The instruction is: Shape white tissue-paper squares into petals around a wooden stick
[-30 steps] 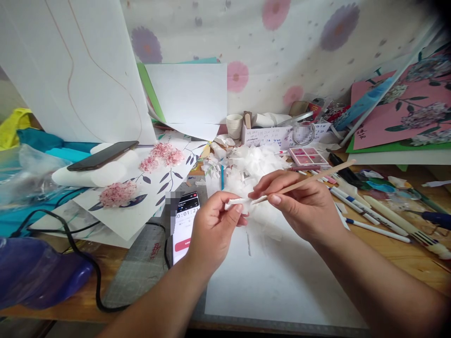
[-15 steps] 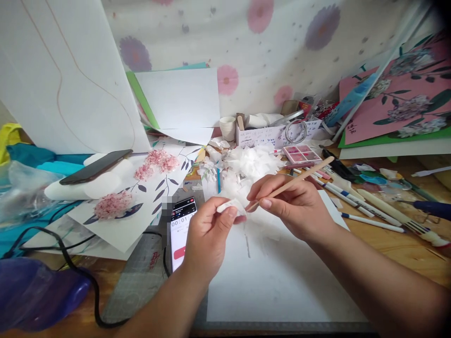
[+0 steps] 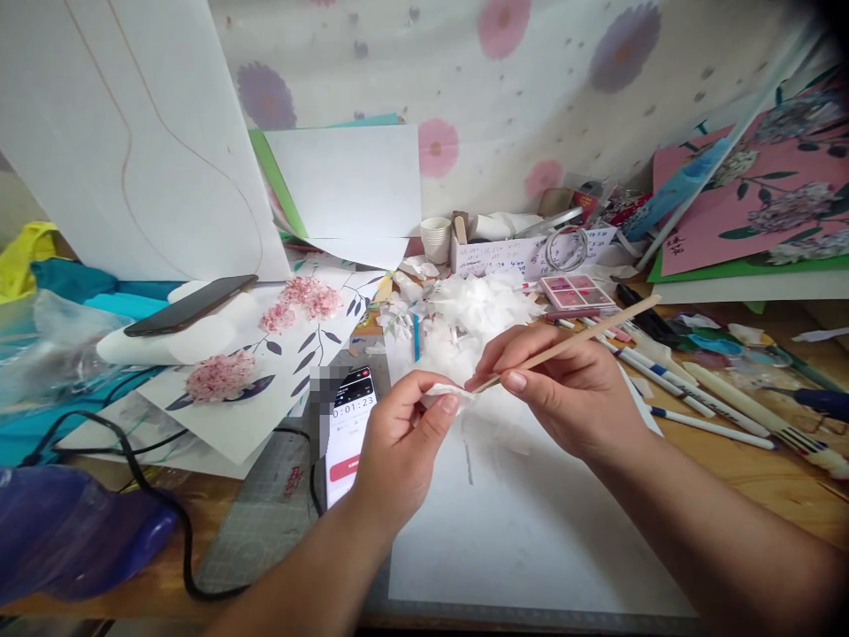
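Pinched between the thumb and fingers of my left hand [image 3: 404, 433] is a small piece of white tissue paper [image 3: 448, 389]. My right hand [image 3: 563, 380] is closed round a thin wooden stick [image 3: 590, 333], which slants up to the right. The stick's lower tip meets the right edge of the tissue, close to my right fingertips. Beneath both hands lies a white sheet of paper [image 3: 531, 531] with a grey streak on it. Just behind them is a fluffy heap of white tissue pieces [image 3: 481, 305].
A phone showing a timer [image 3: 351, 433] lies left of my hands. Pink flower pictures [image 3: 225, 376] and a dark phone [image 3: 192, 305] are farther left. Several pens [image 3: 709, 425] spread along the right. A pink palette [image 3: 577, 290] and paper cup [image 3: 436, 239] stand behind.
The stick tip has come onto the tissue in my left hand, and the tissue now stretches toward it. The whole view has shifted slightly, with things appearing a little farther right.
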Tool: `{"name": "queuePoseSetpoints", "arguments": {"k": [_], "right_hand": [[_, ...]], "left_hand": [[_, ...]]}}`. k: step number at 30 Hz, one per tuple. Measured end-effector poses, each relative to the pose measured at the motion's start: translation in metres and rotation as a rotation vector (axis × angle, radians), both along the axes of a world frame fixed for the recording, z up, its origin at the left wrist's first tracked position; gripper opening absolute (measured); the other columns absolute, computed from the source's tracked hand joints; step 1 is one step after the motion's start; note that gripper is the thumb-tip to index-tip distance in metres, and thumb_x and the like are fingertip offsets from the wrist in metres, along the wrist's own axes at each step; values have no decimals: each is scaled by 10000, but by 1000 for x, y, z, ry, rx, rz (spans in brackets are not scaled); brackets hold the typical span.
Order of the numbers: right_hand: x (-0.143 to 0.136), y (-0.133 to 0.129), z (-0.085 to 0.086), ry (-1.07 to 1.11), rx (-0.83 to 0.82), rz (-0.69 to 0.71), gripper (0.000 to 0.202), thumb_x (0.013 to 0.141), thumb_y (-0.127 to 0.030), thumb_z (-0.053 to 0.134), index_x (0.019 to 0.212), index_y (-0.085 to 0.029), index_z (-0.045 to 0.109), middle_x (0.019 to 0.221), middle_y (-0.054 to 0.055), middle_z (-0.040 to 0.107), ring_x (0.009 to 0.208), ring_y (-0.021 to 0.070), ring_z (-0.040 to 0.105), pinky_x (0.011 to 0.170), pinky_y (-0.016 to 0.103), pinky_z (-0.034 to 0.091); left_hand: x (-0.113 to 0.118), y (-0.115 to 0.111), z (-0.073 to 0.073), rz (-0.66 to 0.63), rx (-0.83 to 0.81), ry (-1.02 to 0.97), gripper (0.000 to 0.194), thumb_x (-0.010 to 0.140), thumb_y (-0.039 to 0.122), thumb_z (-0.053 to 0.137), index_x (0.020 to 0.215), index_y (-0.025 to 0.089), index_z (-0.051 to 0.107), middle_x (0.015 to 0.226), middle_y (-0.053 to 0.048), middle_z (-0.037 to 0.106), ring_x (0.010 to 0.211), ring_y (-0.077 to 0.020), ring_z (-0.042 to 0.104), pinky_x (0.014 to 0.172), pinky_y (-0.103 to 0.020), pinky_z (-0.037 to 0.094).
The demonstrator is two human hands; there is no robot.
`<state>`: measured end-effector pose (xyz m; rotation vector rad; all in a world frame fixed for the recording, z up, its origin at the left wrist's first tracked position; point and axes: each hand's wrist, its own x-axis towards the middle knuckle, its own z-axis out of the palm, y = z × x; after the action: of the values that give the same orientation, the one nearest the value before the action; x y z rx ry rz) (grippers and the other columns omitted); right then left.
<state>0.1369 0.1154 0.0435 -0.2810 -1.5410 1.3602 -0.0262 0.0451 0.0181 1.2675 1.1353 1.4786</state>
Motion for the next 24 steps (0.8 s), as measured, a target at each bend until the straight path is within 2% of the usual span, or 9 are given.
{"name": "queuePoseSetpoints", "arguments": {"k": [13, 20, 24], "right_hand": [[1, 1, 0, -9, 12, 40, 135, 840, -108, 667, 869, -226, 726, 836, 43, 676, 819, 179, 644, 724, 331, 521], [0, 1, -1, 28, 23, 51, 134, 834, -83, 671, 873, -198, 727, 818, 47, 676, 841, 172, 641, 713, 305, 517], [1, 0, -1, 17, 16, 43, 136, 830, -75, 672, 866, -193, 727, 813, 46, 672, 838, 169, 634, 707, 301, 509]], "left_hand": [[0, -1, -1, -42, -53, -21, 161, 903, 371, 612, 844, 227, 568, 659, 54, 413, 623, -102, 341, 586, -238, 282], [-1, 1, -2, -69, -43, -32, 143, 897, 341, 624, 859, 210, 581, 663, 56, 439, 632, -95, 356, 593, -223, 301], [1, 2, -1, -59, -6, -76, 95, 892, 283, 636, 945, 238, 571, 757, 55, 519, 676, -81, 424, 627, -197, 348]]}}
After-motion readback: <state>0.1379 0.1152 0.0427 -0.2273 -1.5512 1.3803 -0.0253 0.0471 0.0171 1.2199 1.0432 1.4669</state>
